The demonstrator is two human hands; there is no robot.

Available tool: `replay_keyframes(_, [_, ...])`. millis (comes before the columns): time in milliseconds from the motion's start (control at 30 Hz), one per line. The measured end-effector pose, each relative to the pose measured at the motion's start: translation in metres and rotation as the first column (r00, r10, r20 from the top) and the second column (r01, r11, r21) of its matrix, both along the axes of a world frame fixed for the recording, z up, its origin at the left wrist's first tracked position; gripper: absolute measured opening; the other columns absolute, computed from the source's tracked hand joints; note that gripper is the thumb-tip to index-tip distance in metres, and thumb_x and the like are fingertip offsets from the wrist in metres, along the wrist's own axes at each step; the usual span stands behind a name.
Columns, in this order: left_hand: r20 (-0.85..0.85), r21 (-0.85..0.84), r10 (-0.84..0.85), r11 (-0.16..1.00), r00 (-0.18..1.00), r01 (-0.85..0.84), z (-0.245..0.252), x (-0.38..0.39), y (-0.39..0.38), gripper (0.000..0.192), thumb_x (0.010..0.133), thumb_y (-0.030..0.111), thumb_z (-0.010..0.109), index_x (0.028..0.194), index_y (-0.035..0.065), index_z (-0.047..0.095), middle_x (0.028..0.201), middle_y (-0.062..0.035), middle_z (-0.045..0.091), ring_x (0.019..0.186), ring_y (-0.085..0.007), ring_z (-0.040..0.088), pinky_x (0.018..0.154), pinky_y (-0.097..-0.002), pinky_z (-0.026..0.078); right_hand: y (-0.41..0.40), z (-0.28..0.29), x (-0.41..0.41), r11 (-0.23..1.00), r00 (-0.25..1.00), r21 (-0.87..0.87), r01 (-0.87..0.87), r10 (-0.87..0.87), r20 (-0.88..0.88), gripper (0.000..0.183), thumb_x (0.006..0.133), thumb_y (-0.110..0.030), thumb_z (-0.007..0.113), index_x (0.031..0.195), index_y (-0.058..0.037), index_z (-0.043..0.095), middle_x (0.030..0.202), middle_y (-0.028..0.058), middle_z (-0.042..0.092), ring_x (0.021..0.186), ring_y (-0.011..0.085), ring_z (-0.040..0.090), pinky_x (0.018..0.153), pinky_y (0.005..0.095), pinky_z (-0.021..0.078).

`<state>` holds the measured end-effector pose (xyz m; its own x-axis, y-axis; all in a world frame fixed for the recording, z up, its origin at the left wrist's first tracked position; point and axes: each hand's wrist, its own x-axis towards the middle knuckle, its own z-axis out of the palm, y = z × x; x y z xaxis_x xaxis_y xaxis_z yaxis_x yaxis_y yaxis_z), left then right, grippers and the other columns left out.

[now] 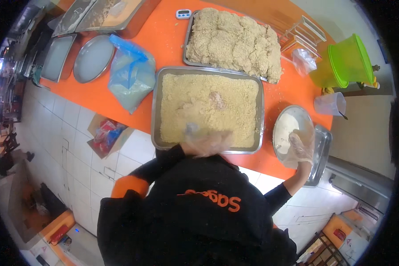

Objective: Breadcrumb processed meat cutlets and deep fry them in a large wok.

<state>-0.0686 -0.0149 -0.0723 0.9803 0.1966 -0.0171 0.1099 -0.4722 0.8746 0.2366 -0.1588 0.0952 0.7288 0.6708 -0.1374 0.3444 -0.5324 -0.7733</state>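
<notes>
A deep metal tray [155, 109] full of pale yellow crumbs [232, 123] stands in front of me. One pinkish, crumb-dusted piece [217, 99], perhaps raw meat, lies partly sunk near its middle. My left hand [207, 144], in a clear plastic glove, is blurred over the near edge of the tray; its fingers cannot be made out. To the right, my right hand [298, 148], gloved likewise, reaches into an oval metal bowl [294, 109] containing a whitish powder or batter [285, 129]. Whether it grips anything is hidden.
Behind the crumb tray, another tray [187, 43] is heaped with crumb-coated pieces [232, 41]. A blue plastic bag [131, 76], an oval pan [93, 59] and a timer [183, 14] share the orange table [166, 33]. An empty-looking metal pan [322, 149] adjoins the bowl. An open carton [108, 134] sits below.
</notes>
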Motion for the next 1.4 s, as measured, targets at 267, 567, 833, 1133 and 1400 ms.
replay_keyframes(267, [0.225, 0.201, 0.131, 0.963, 0.966, -0.178, 0.016, 0.043, -0.004, 0.039, 0.089, 0.027, 0.056, 0.122, 0.0052, 0.055, 0.117, -0.0189, 0.057, 0.107, -0.0314, 0.057, 0.09, -0.0413, 0.046, -0.021, -0.018, 0.026, 0.996, 0.996, 0.073, 0.049, -0.043, -0.075, 0.081, 0.077, -0.024, 0.079, 0.145, -0.0107, 0.038, 0.134, 0.0089, 0.051, 0.118, 0.0207, 0.052, 0.096, 0.0333, 0.0449])
replay_keyframes(567, [-0.014, 0.517, 0.342, 0.807, 0.94, -0.286, 0.052, 0.07, 0.018, 0.045, 0.089, 0.027, 0.055, 0.123, -0.0013, 0.049, 0.12, -0.0144, 0.057, 0.124, -0.0279, 0.047, 0.103, -0.053, 0.038, -0.033, -0.03, 0.052, 0.991, 0.995, 0.109, 0.077, -0.083, 0.051, 0.079, 0.079, -0.028, 0.076, 0.146, -0.0114, 0.037, 0.135, 0.0123, 0.05, 0.118, 0.0247, 0.052, 0.097, 0.0369, 0.0432])
replay_keyframes(833, [-0.24, 0.684, 0.037, 0.715, 0.97, 0.142, 0.042, 0.12, 0.133, 0.029, 0.081, 0.033, 0.061, 0.1, 0.0135, 0.071, 0.098, -0.0114, 0.069, 0.098, -0.0257, 0.065, 0.081, -0.043, 0.05, -0.017, -0.004, 0.022, 0.979, 0.993, 0.167, 0.115, -0.118, 0.008, 0.076, 0.08, -0.024, 0.076, 0.145, -0.0106, 0.038, 0.136, 0.0106, 0.049, 0.12, 0.0236, 0.05, 0.099, 0.036, 0.0422])
replay_keyframes(1133, [-0.133, 0.636, 0.048, 0.77, 0.99, 0.048, 0.132, 0.045, 0.14, 0.028, 0.09, 0.032, 0.056, 0.095, 0.0055, 0.063, 0.107, -0.0119, 0.063, 0.094, -0.0289, 0.059, 0.08, -0.0436, 0.046, -0.023, 0.004, 0.022, 0.98, 0.993, 0.165, 0.114, -0.116, 0.0, 0.071, 0.084, -0.021, 0.073, 0.145, -0.0082, 0.038, 0.142, 0.0096, 0.043, 0.125, 0.0234, 0.046, 0.101, 0.0345, 0.0406])
replay_keyframes(1400, [0.28, 0.738, 0.197, 0.581, 0.939, -0.342, 0.07, 0.035, 0.101, 0.054, 0.091, 0.041, 0.049, 0.132, 0.0049, 0.053, 0.142, -0.0129, 0.047, 0.137, -0.0251, 0.037, 0.117, -0.0413, 0.019, -0.003, 0.019, -0.014, 0.971, 0.987, 0.18, 0.16, -0.159, -0.021, 0.071, 0.084, -0.021, 0.072, 0.145, -0.0079, 0.038, 0.143, 0.0095, 0.042, 0.125, 0.0232, 0.046, 0.101, 0.0341, 0.0408])
